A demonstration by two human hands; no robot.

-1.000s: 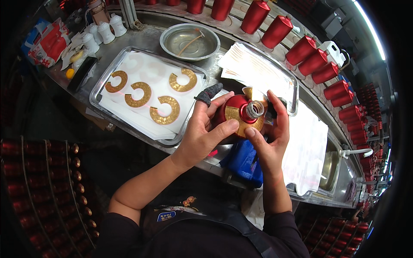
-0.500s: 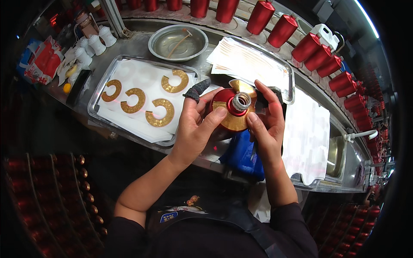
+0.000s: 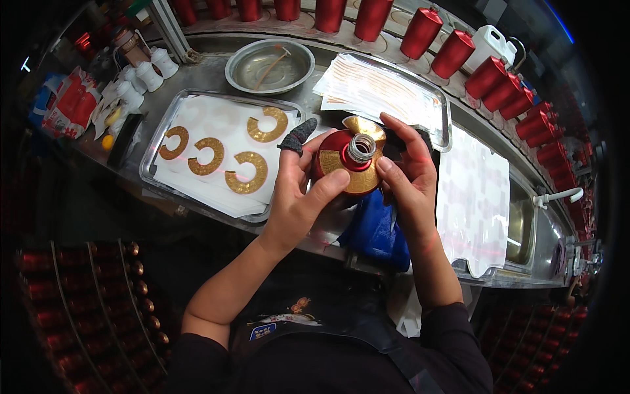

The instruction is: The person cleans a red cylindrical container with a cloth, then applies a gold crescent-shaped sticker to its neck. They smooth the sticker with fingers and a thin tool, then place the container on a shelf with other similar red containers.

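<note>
From the head camera, a long metal workbench (image 3: 197, 82) curves across the upper half of the picture, and everything else sits around the red bottle (image 3: 341, 164) held over its near edge. The left hand (image 3: 298, 194) is wrapped around the bottle's left side, thumb pressed on the gold label (image 3: 357, 177) that rings the shoulder, its index finger capped by a dark fingertip cover (image 3: 296, 136). The right hand (image 3: 407, 174) grips the bottle's right side, fingers curled over the label by the silver neck (image 3: 360, 148).

Left of the bottle lies a shallow metal tray (image 3: 154, 154) lined with white paper, carrying four gold crescent labels (image 3: 246, 172). Beyond the bottle and to its left sits a round metal bowl (image 3: 269, 65) with a stick in it. Just behind the bottle, a second tray (image 3: 430, 98) holds white sheets printed with thin gold lines. Right of the bottle a white sheet (image 3: 472, 197) covers the bench, reaching toward a sink basin (image 3: 518, 226). Below the bottle, touching the right wrist, lies a blue cloth (image 3: 377, 230).

Along the bench's far edge – behind the bottle – stands a row of red bottles (image 3: 453, 52) and a white jug (image 3: 489, 43). Far left of the bottle are small white bottles (image 3: 147, 75) and red packets (image 3: 69, 105). Beneath the bench, both lower corners show racks of dark red bottles (image 3: 85, 308).
</note>
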